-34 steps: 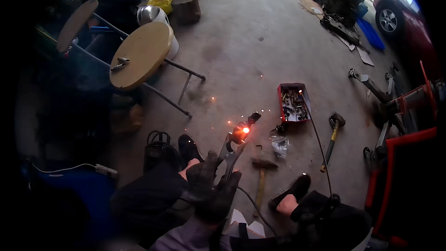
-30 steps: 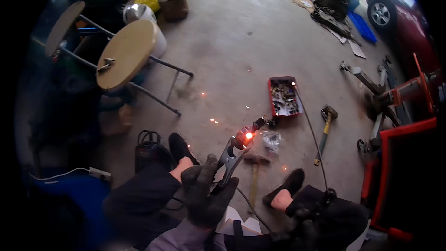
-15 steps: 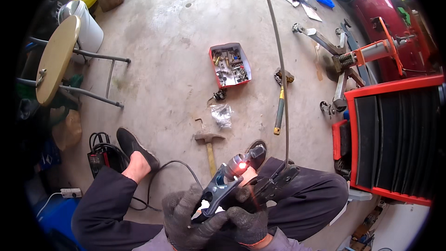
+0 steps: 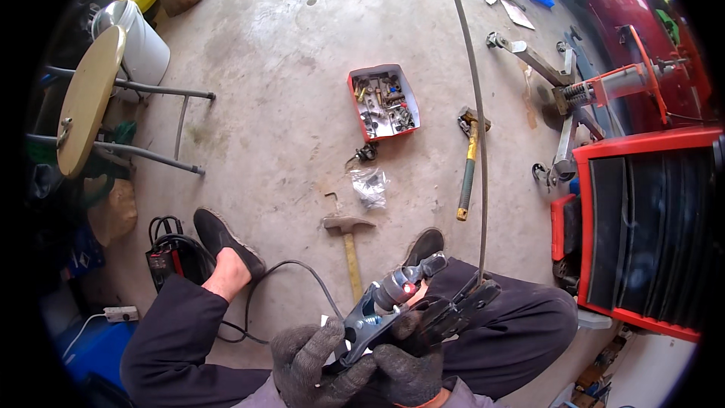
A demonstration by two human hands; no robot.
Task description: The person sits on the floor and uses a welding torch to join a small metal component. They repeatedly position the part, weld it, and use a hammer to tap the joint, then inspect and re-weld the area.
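While both gloved hands sit low at 6 o'clock, fingers are clenched: left hand [image 4: 313, 359] wraps the lower handle of a metal clamp tool [image 4: 377, 317]; right hand [image 4: 408, 363] grips a dark plier-like holder [image 4: 453, 310] just beside it. Tool and holder touch or overlap near the middle. A grey cylindrical part [image 4: 404, 281] sits at the tool's upper end, with a small red glow on it. A long thin rod [image 4: 476, 121] rises from the holder toward 12 o'clock, bent by the lens.

Under the hands: dark trouser legs, black shoes, one [image 4: 223, 238] at 9 o'clock, one [image 4: 424, 245] just above the tool. A black cable [image 4: 291, 268] runs from the hands toward a small black box [image 4: 165, 261] at 9 o'clock.

On the concrete floor [image 4: 287, 91]: wooden-handled hammer [image 4: 347, 245] near 12 o'clock of the hands, clear bag [image 4: 370, 185] beyond it, red tray [image 4: 383, 102] of small metal parts further up. Yellow-handled hammer [image 4: 468, 166] at 1 o'clock, touching or crossing the rod. Red cabinet [image 4: 642, 234] at 3 o'clock. Round table [image 4: 87, 102] at 10 o'clock.
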